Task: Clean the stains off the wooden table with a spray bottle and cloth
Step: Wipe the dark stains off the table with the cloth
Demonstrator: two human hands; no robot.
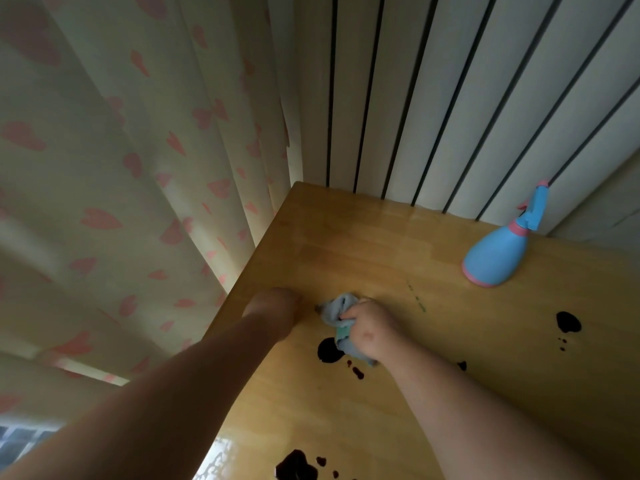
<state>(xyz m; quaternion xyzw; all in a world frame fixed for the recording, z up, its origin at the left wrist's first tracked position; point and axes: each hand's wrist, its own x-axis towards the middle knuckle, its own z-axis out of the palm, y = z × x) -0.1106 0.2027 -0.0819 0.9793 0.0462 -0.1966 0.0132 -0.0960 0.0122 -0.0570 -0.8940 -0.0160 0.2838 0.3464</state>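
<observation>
One cloth (341,309) in curled right hand (373,333)

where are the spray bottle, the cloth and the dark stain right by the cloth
spray bottle (495,258), head view, on its blue body
cloth (336,308), head view, on the bunched light blue fabric
stain (327,350), head view, middle of the round dark blot
</observation>
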